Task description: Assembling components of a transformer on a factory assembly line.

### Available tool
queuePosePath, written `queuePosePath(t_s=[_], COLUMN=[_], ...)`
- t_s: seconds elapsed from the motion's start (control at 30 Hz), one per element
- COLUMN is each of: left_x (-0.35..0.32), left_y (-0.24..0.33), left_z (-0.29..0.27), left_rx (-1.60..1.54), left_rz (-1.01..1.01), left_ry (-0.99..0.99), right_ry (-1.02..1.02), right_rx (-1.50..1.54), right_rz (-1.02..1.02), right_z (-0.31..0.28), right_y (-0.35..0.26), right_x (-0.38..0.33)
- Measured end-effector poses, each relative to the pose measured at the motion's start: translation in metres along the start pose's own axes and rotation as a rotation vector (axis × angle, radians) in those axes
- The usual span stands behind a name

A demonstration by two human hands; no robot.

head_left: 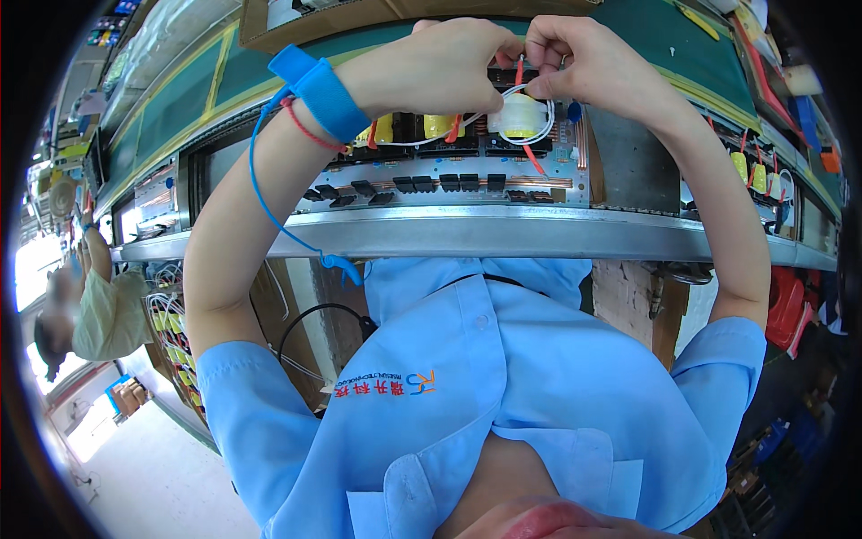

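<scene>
A circuit board point(431, 199) lies in front of me, with yellow-wound transformers point(440, 128) in a row and several black components along its near side. At the right end stands a white-wrapped coil point(521, 117) with a loop of white wire point(549, 126) around it. A thin red strip point(519, 72) rises from it, and its other end point(535, 160) sticks out on the near side. My left hand point(440, 67) is closed, fingertips at the strip's top. From the right, my right hand point(588, 67) pinches at the strip beside the white wire; its exact hold is partly hidden.
A metal rail point(467, 232) runs along the near edge. Another board with yellow parts point(759, 175) sits to the right. A cardboard box point(359, 25) stands beyond my hands on a green surface. A blue wrist strap point(332, 97) trails its cord. Another person point(108, 310) works at far left.
</scene>
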State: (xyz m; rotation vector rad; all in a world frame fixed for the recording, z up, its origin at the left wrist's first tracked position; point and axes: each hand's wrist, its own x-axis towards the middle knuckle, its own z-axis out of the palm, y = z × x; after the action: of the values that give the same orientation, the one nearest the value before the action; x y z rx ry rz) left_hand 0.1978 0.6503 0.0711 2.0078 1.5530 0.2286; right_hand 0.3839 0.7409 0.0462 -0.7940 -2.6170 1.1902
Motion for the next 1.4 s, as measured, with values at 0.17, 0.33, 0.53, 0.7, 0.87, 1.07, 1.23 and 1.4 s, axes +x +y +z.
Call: queuePosePath(t_s=[0.17,0.33,0.53,0.7,0.87,1.07,1.23,1.4], left_x=[-0.01,-0.036,-0.043,-0.043,-0.038,-0.02,-0.011,-0.005], left_y=[0.002,0.02,0.034,0.057,0.052,0.036,0.023,0.036], left_z=[0.011,0.031,0.066,0.07,0.059,0.032,0.02,0.004], left_rx=[0.147,0.572,0.874,1.31,0.943,0.449,0.36,0.279], left_rz=[0.317,0.426,0.433,0.315,0.34,0.241,0.185,0.121], left_ry=[0.344,0.5,0.588,0.481,0.538,0.487,0.363,0.083], right_ry=[-0.042,-0.084,-0.073,-0.046,-0.054,0.047,-0.099,-0.06], right_rx=[0.078,0.089,-0.004,-0.068,-0.064,-0.046,-0.067,-0.038], right_rz=[0.185,0.252,0.171,0.147,0.11,-0.219,0.184,0.12], right_z=[-0.002,-0.007,-0.014,-0.011,-0.011,-0.011,-0.015,-0.012], right_y=[-0.013,-0.01,-0.027,-0.022,-0.023,-0.02,-0.033,-0.026], right_x=[-0.003,0.0,-0.001,-0.002,-0.003,-0.007,-0.004,-0.008])
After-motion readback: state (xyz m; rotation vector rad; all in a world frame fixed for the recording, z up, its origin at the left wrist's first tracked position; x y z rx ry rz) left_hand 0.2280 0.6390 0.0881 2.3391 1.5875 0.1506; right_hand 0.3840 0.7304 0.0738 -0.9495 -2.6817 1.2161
